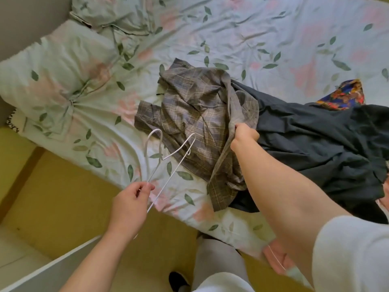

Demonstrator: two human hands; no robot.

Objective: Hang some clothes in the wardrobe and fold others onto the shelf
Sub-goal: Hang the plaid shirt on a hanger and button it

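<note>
Plaid shirt (193,110) lies crumpled on the bed (252,34), partly over a dark garment (315,140). The right hand (244,135) grips the shirt's edge, fingers curled round the cloth. The left hand (130,204) pinches a white wire hanger (162,158) between thumb and fingers, just beside the shirt.

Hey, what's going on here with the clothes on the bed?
A person stands at the edge of the bed. Their left hand pinches a white wire hanger near one end, holding it above the sheet. Their right hand grips an edge of a grey plaid shirt, which lies crumpled beside and partly over a dark garment. A colourful patterned cloth peeks out beyond that. The shirt is not on the hanger yet.
</note>
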